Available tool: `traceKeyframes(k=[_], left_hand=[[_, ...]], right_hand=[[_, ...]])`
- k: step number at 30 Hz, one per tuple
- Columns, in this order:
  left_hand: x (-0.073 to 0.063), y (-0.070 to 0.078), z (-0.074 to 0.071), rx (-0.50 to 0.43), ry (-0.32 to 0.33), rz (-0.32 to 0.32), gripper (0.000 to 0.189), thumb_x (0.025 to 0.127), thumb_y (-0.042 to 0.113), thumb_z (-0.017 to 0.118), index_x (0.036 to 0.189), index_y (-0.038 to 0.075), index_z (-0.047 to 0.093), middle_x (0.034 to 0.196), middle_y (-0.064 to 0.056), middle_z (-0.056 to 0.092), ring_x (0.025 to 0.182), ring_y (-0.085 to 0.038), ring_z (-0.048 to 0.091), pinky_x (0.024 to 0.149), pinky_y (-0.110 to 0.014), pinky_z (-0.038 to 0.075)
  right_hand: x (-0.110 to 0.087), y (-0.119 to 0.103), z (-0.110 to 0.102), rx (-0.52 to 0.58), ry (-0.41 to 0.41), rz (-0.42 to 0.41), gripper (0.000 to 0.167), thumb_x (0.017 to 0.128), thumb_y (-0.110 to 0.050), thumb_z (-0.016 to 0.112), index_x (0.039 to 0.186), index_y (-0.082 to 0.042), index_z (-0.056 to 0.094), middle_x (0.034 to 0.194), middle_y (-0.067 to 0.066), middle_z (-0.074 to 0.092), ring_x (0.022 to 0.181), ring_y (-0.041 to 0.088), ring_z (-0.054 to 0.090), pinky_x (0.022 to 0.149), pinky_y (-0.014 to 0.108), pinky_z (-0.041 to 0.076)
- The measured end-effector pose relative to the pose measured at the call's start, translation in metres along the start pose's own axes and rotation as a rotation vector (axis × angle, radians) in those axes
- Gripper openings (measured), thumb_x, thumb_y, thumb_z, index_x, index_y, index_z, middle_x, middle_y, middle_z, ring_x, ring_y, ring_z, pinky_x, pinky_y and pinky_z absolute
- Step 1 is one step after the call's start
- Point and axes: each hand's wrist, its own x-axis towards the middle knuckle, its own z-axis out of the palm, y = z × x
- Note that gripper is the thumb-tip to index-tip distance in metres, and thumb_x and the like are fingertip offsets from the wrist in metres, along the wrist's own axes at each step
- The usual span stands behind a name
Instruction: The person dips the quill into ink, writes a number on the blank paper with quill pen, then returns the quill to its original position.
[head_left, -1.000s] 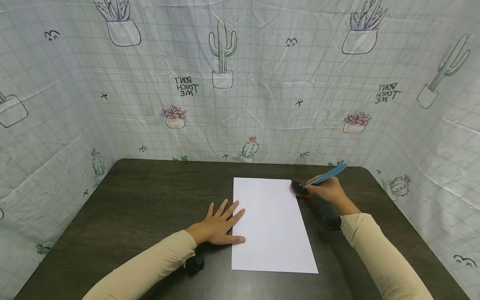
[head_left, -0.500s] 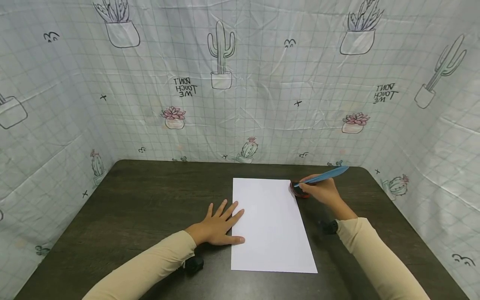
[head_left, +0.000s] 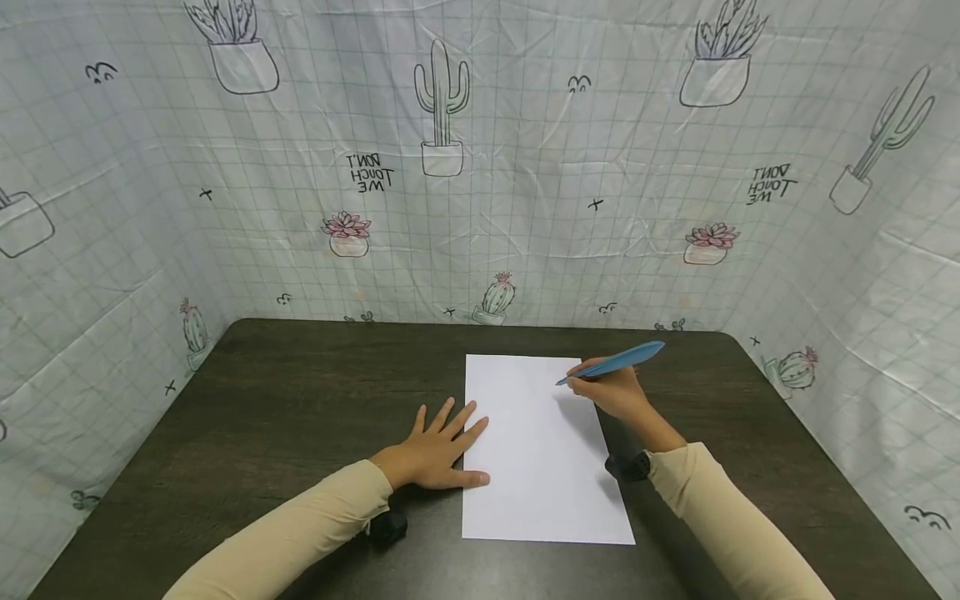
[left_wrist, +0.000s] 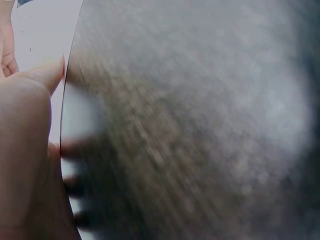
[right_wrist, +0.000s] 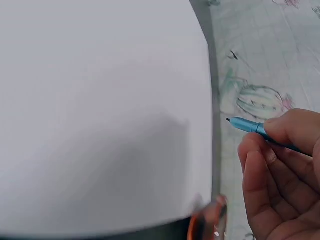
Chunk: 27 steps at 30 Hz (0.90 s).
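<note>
A blue feather-shaped pen (head_left: 621,358) is pinched between the thumb and fingers of my right hand (head_left: 618,393). Its tip points left, over the upper right part of a white sheet of paper (head_left: 536,467). In the right wrist view the pen (right_wrist: 245,125) has a small dark point, apparently held above the paper. My left hand (head_left: 431,457) lies with fingers spread on the sheet's left edge, thumb and fingertips on the paper. In the left wrist view that hand (left_wrist: 30,120) fills the left side.
A small dark dish with an orange-red rim (right_wrist: 207,220) sits by the paper's far right corner; my right hand hides it in the head view. The dark wooden table (head_left: 300,400) ends against a white curtain (head_left: 525,208) printed with cacti.
My right hand has moved the pen from the dark dish leftward and toward me, over the paper. My left hand has stayed put.
</note>
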Motion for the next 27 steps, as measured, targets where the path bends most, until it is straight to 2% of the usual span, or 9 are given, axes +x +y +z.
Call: traceKeyframes(k=[11,17,27], left_hand=[[0.001,-0.001,0.001,0.008,-0.004,-0.007,0.085,0.090,0.070,0.041,0.156,0.025,0.012,0.162,-0.004,-0.001,0.147,-0.036,-0.007,0.108,-0.068,-0.002],[0.002,0.000,0.001,0.010,-0.007,-0.009,0.085,0.090,0.070,0.041,0.156,0.025,0.012,0.162,-0.004,-0.001,0.147,-0.036,-0.007,0.109,-0.068,-0.002],[0.000,0.001,-0.001,0.007,-0.002,-0.007,0.085,0.090,0.069,0.042,0.156,0.024,0.013,0.162,-0.005,0.000,0.147,-0.037,-0.005,0.108,-0.068,-0.001]], right_hand=[[0.000,-0.007,0.025,0.042,-0.005,-0.055,0.015,0.084,-0.008,0.071,0.096,0.000,0.075,0.085,0.009,0.072,0.073,0.015,0.061,0.067,0.030,0.049],[0.000,-0.010,0.028,0.074,-0.015,-0.032,0.016,0.085,-0.005,0.069,0.097,0.005,0.073,0.085,0.013,0.071,0.071,0.015,0.059,0.066,0.029,0.048],[0.003,-0.011,0.032,0.006,-0.013,-0.019,0.014,0.084,-0.007,0.070,0.094,0.002,0.074,0.079,0.009,0.071,0.066,0.013,0.060,0.061,0.029,0.048]])
